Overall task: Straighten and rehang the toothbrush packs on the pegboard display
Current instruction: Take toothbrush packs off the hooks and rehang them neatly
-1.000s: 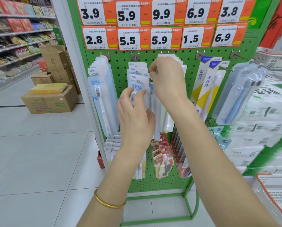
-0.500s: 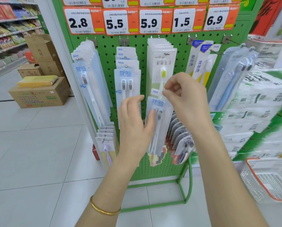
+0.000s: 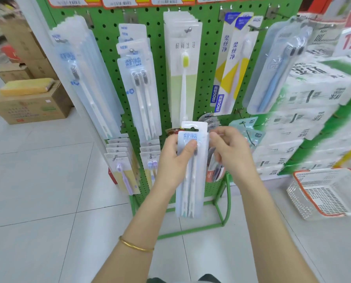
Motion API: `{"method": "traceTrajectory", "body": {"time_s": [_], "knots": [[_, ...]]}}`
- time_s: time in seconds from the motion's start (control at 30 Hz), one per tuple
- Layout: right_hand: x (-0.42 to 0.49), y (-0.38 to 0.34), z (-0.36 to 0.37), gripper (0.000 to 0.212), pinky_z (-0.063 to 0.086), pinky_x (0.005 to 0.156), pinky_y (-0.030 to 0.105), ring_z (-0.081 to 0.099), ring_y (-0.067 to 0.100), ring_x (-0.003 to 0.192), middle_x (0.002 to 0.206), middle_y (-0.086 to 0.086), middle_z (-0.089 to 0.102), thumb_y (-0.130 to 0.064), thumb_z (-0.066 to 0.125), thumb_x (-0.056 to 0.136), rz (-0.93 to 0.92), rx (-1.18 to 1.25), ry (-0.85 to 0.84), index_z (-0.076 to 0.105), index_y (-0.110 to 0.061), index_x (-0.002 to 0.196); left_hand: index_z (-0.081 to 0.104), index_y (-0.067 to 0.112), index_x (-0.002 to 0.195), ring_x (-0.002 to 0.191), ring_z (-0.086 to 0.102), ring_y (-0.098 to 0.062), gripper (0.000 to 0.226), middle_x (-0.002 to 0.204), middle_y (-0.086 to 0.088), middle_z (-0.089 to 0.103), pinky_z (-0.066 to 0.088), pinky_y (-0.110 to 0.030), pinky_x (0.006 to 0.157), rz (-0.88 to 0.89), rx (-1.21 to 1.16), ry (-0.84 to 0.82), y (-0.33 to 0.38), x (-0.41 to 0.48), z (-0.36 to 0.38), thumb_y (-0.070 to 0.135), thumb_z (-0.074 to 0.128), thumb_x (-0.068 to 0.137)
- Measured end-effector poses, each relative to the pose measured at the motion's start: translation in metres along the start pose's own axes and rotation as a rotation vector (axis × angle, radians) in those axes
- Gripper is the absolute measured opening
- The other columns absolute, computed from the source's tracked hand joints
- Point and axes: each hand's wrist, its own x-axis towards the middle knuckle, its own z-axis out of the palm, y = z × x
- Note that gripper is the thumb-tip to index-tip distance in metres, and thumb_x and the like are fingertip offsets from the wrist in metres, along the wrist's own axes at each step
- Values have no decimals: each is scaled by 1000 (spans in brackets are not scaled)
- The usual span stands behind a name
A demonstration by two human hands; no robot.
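Left hand [image 3: 175, 160]: grips the toothbrush pack [image 3: 191, 186], thumb across its front.
Right hand [image 3: 230, 154]: fingers curled at the pack's right edge; whether it grasps anything, I cannot tell.
Toothbrush pack: upright, low in front of the pegboard [image 3: 208, 58].

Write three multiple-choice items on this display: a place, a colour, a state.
1. The two-brush pack in the left hand is: A. hung in the top row; B. unhung, before the pegboard's lower half; C. hung far left.
2. The middle pack's single brush head is: A. yellow-green; B. red; C. black.
3. The left hand is: A. open, flat; B. curled, empty; C. gripping the pack.
1 B: its hang tab is free. 2 A: visible through the clear front. 3 C: thumb lies across its front.
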Motion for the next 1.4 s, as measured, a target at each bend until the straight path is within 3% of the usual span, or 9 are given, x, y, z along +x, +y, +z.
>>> {"method": "traceTrajectory", "body": {"time_s": [0.13, 0.27, 0.5, 0.77, 0.93, 1.03, 1.17, 1.3, 1.4], "knots": [[-23, 41, 8, 35, 31, 52, 28, 36, 10, 46, 51, -10, 45, -24, 49, 98, 68, -86, -158, 47, -15, 63, 58, 20, 101, 89, 62, -11, 13, 103, 1, 66, 48, -25, 77, -81, -66, 102, -8, 6, 5, 31, 57, 94], [-33, 54, 19, 40, 23, 54, 29, 28, 9, 55, 59, -3, 29, -18, 54, 95, 12, -112, -186, 34, -16, 61, 60, 14, 105, 93, 62, -11, 30, 101, 3, 66, 47, -28, 82, -101, -63, 149, -17, 10, 10, 41, 56, 92], [-36, 61, 26, 36, 23, 54, 28, 27, 9, 56, 58, -8, 29, -18, 54, 96, 90, 102, -102, 40, -12, 63, 46, 22, 117, 92, 49, 17, 23, 102, 19, 52, 36, 2, 72, -62, 141, 40, -32, -11, 11, 36, 43, 99], [-28, 71, 22, 47, 29, 60, 37, 35, 24, 67, 72, 11, 41, -38, 57, 82, 247, 302, 4, 48, 8, 77, 40, 18, 135, 107, 52, -8, 41, 116, 8, 54, 42, -26, 88, 12, 363, -214, -50, -37, 6, 36, 44, 99], [-25, 83, 15, 39, 19, 52, 29, 23, 14, 51, 56, 1, 26, -23, 53, 95, 255, 292, 114, 40, -9, 62, 16, 25, 150, 127, 43, -9, 71, 148, 6, 38, 38, -29, 102, 12, 469, -332, -58, -48, 2, 44, 52, 93], [-24, 84, 13, 45, 16, 51, 27, 18, 12, 49, 52, -6, 22, -23, 52, 97, 260, 283, 178, 30, -22, 58, 5, 28, 151, 134, 31, -6, 85, 158, 10, 16, 33, -26, 103, 37, 514, -389, -54, -56, 2, 36, 63, 89], [-24, 84, 15, 47, 16, 52, 29, 17, 13, 52, 54, -5, 20, -25, 51, 96, 254, 280, 224, 27, -25, 56, 5, 26, 150, 128, 43, -25, 97, 151, -2, 24, 44, -41, 97, 64, 765, -447, -51, -60, 6, 47, 69, 80], [-24, 85, 17, 41, 23, 57, 33, 23, 17, 56, 58, 1, 26, -32, 52, 92, 266, 288, 249, 32, -22, 57, 0, 26, 151, 111, 53, -29, 104, 143, -5, 26, 48, -39, 82, 81, 967, -421, -46, -61, 9, 52, 69, 78], [-24, 83, 16, 41, 29, 60, 34, 30, 21, 61, 64, 7, 31, -35, 53, 88, 269, 309, 264, 36, -12, 59, -3, 22, 151, 118, 46, -28, 103, 143, -7, 23, 44, -37, 83, 128, 1078, -388, -42, -61, 13, 50, 66, 80]]}}
